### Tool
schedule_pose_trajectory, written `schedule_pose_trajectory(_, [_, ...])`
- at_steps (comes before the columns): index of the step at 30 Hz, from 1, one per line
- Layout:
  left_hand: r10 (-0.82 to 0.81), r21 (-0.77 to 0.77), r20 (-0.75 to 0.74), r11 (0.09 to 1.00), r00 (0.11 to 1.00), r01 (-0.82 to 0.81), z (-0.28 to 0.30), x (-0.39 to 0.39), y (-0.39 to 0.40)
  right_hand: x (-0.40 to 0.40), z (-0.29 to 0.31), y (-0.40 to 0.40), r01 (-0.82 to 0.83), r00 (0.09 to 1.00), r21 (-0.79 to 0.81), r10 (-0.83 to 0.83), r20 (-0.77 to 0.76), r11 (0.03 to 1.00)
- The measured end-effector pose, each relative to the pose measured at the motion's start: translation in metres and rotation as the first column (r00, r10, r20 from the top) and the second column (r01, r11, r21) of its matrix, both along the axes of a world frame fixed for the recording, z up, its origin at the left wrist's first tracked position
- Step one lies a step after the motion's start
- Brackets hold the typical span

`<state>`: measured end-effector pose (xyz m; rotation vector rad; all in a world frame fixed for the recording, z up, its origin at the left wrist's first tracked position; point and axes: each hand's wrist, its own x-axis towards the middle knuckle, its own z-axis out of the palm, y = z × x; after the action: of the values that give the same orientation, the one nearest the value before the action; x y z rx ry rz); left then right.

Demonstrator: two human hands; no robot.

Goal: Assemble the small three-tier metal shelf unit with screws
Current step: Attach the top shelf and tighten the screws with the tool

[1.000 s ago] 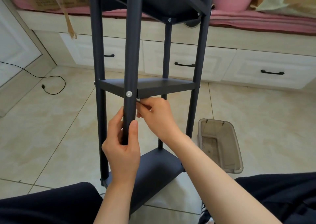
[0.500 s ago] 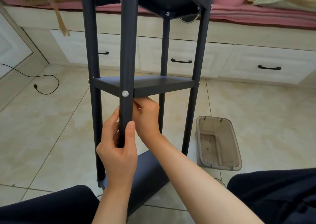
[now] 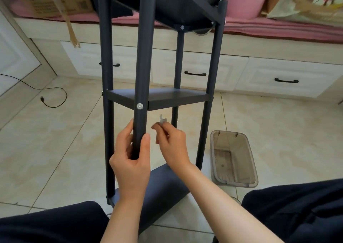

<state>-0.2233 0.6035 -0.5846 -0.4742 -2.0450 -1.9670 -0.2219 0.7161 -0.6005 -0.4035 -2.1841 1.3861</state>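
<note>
The dark metal shelf unit (image 3: 159,98) stands upright on the tiled floor (image 3: 55,140) at frame centre. The left hand (image 3: 132,161) reaches up from the bottom edge, fingers and thumb wrapped around the nearest post (image 3: 142,75) below the silver screw (image 3: 140,106). Just right, the right hand (image 3: 171,144) pinches a small flat wrench (image 3: 162,120), clear of the post.

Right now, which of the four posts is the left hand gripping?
The near post, closest to the camera, the one with the silver screw at the middle shelf. The left hand wraps it below that screw; the other three posts are untouched.
</note>
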Motion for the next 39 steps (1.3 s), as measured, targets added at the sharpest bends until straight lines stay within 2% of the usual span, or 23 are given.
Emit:
schedule_pose_trajectory(5, [0.0, -0.006, 0.021, 1.0, 1.0, 0.0, 0.004, 0.006, -0.001, 0.029, 0.022, 0.022, -0.094, 0.978, 0.037, 0.085, 0.19, 0.995])
schedule_pose_trajectory(9, [-0.012, -0.004, 0.04, 1.0, 0.999, 0.013, 0.005, 0.012, 0.0, 0.041, 0.067, 0.057, -0.258, 0.933, 0.202, 0.189, 0.307, 0.945])
schedule_pose_trajectory(12, [-0.047, -0.005, 0.09, 0.999, 0.995, 0.047, 0.003, 0.016, -0.001, 0.045, 0.101, 0.095, -0.255, 0.932, 0.304, 0.149, 0.332, 0.918])
schedule_pose_trajectory(14, [-0.084, -0.006, 0.107, 0.996, 0.991, 0.085, 0.003, 0.018, -0.002, 0.045, 0.117, 0.124, -0.248, 0.896, 0.264, 0.117, 0.428, 0.932])
schedule_pose_trajectory(17, [-0.118, -0.004, 0.107, 0.993, 0.987, 0.119, 0.005, 0.02, -0.004, 0.044, 0.122, 0.163, -0.252, 0.774, 0.21, 0.066, 0.63, 0.945])
schedule_pose_trajectory(19, [-0.14, -0.018, 0.091, 0.99, 0.986, 0.142, 0.005, 0.019, -0.006, 0.045, 0.115, 0.182, -0.215, 0.73, 0.172, 0.041, 0.683, 0.961])
schedule_pose_trajectory(23, [-0.195, -0.043, 0.078, 0.979, 0.978, 0.199, 0.006, 0.016, -0.01, 0.044, 0.099, 0.211, -0.028, 0.774, 0.011, 0.015, 0.633, 1.0])
schedule_pose_trajectory(26, [-0.209, -0.068, 0.072, 0.974, 0.975, 0.214, 0.005, 0.016, -0.01, 0.034, 0.1, 0.223, 0.091, 0.833, -0.138, 0.001, 0.553, 0.986])
schedule_pose_trajectory(28, [-0.212, -0.064, 0.058, 0.974, 0.975, 0.216, 0.006, 0.016, -0.009, 0.028, 0.101, 0.226, 0.11, 0.872, -0.245, 0.025, 0.489, 0.963])
schedule_pose_trajectory(33, [-0.223, -0.087, 0.091, 0.969, 0.97, 0.231, 0.008, 0.01, -0.007, 0.023, 0.101, 0.23, 0.155, 0.864, -0.3, 0.018, 0.503, 0.941])
schedule_pose_trajectory(36, [-0.154, -0.169, 0.102, 0.971, 0.983, 0.17, 0.014, 0.007, -0.01, 0.024, 0.102, 0.231, 0.162, 0.877, -0.339, 0.022, 0.48, 0.927])
schedule_pose_trajectory(39, [-0.049, -0.28, 0.133, 0.956, 0.99, 0.085, 0.025, -0.007, -0.013, 0.023, 0.103, 0.225, 0.146, 0.879, -0.314, 0.023, 0.477, 0.938])
